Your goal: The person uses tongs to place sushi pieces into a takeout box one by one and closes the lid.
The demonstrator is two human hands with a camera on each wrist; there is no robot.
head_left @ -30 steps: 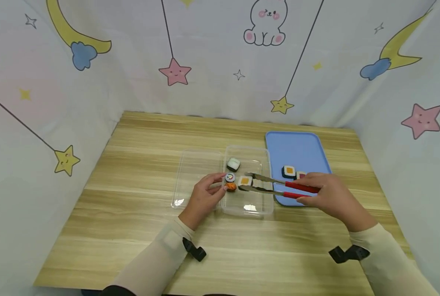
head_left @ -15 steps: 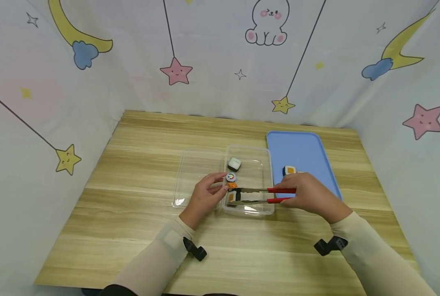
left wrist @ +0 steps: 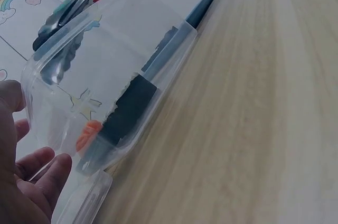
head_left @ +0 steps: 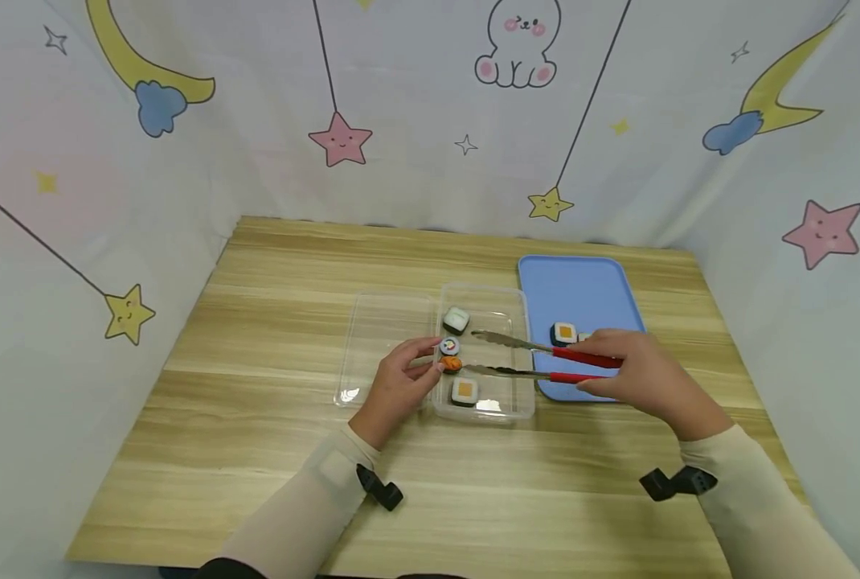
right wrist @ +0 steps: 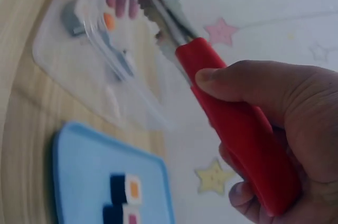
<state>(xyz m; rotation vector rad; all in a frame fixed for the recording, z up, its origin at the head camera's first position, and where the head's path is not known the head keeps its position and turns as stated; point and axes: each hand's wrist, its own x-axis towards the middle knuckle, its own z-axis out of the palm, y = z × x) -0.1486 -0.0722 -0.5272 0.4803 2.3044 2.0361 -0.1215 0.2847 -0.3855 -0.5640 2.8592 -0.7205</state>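
My right hand [head_left: 636, 366] grips red-handled tongs [right wrist: 232, 123], whose metal arms spread apart over the clear plastic box [head_left: 498, 406] with nothing between them. Below their tips, a toy sushi roll with an orange square centre [head_left: 464, 392] sits in the box's near left corner. Along the left wall are an orange-topped sushi piece [head_left: 451, 364], a small round roll [head_left: 449, 346] and a pale-topped piece [head_left: 456, 321]. My left hand [head_left: 401, 386] rests against that left wall with loosely bent fingers [left wrist: 53, 179] touching it.
Right of the box lies a blue tray [head_left: 575, 281] bearing another orange-centred roll [head_left: 563, 334] and a red-centred roll [right wrist: 131, 216], which the right hand mostly covers in the head view. A clear lid [head_left: 382, 322] lies left of the box. Patterned curtains [head_left: 415, 193] enclose the wooden table [head_left: 278, 338].
The tongs carried the orange-centred roll to the box's near left corner and let it go. They have since opened and moved back to the right. The left hand has stayed in place.
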